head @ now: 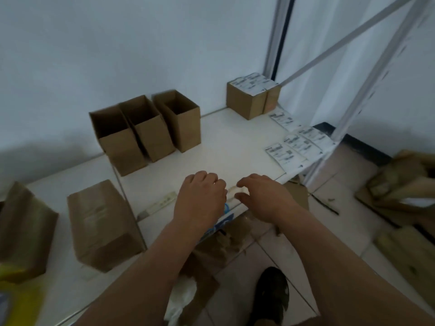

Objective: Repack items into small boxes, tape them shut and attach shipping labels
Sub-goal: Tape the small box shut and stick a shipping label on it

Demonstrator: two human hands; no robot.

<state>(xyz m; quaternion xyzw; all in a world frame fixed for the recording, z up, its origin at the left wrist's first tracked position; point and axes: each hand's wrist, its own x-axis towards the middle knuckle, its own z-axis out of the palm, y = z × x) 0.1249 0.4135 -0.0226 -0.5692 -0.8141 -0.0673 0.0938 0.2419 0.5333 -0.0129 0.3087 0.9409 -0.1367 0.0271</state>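
Both hands meet at the near edge of a white surface (230, 147), the left hand (200, 198) and right hand (263, 196) each pinching a small pale item (236, 191) between them. Three open boxes (146, 128) stand behind; shipping labels (294, 147) lie at right, near two labelled boxes (251, 97).

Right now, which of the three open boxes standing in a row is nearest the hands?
The leftmost open box, at the near end of the row. The middle box and the right box each stand farther back toward the wall; all three are upright with tops open.
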